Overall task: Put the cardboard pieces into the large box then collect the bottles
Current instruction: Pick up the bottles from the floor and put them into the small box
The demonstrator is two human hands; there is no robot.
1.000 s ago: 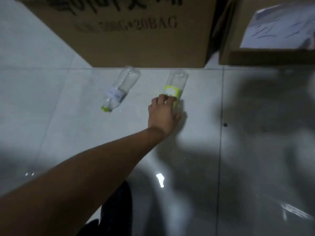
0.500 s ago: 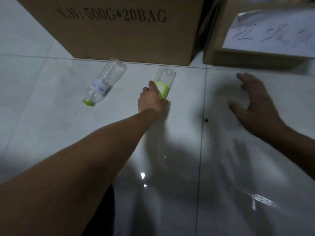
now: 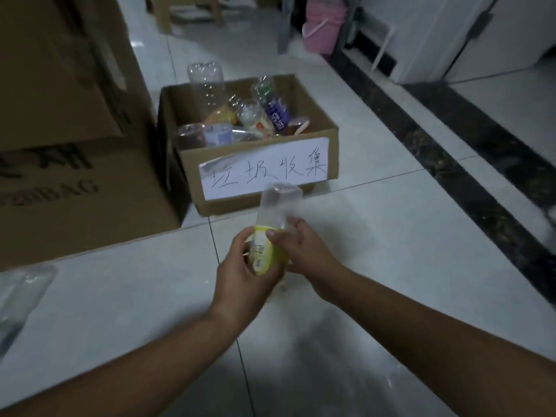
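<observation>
clear plastic with a yellow label fills both my palms: the bottle (image 3: 272, 233) is off the floor, base pointing up and away from me. my left hand (image 3: 245, 273) is wrapped around the labelled lower half, fingers curled tight on it. my right hand (image 3: 304, 251) grasps the same bottle from the other side, thumb pressed just above the label. i cannot see the cap end, it is buried under my hands.

straight ahead, near but not touching, sits the small open box (image 3: 319, 130) with a white handwritten paper label (image 3: 264, 173) taped on its front. it is already loaded with other bottles, one tall clear one (image 3: 207, 85) standing up over the rim. to my left the large box (image 3: 75, 188) stands right beside it.

i judge this step to be the drop into the small box. to do it well i should carry the bottle over the front wall and let go low, into a gap among the pile, so it does not bounce out. one hand is probably enough for something this light. another clear bottle (image 3: 21, 293) shows at the left edge, blurred, so more collecting remains.
</observation>
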